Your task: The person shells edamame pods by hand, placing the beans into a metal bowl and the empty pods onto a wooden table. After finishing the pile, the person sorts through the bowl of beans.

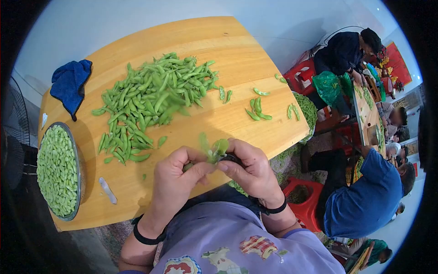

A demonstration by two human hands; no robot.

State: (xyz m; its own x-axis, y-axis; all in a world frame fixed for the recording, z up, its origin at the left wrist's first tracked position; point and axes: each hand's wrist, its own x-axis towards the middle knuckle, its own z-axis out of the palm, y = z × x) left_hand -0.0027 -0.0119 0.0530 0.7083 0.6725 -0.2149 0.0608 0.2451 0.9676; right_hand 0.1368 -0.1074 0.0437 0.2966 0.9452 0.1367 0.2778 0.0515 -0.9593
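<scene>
Both my hands hold one green bean pod (213, 149) just past the near edge of the wooden table (228, 55). My left hand (175, 180) pinches the pod's lower end between thumb and fingers. My right hand (252, 170) grips the other end and pulls the shell apart. A big heap of unshelled pods (153, 98) lies in the middle of the table beyond my hands. A metal bowl (80, 170) full of shelled green beans (57, 171) stands at the left edge.
A blue cloth (70, 82) lies at the table's far left corner. A few loose pods (258, 109) are scattered to the right. A small knife-like item (107, 190) lies near the bowl. Other people sit at a second table (367, 114) on the right, among red stools (306, 198).
</scene>
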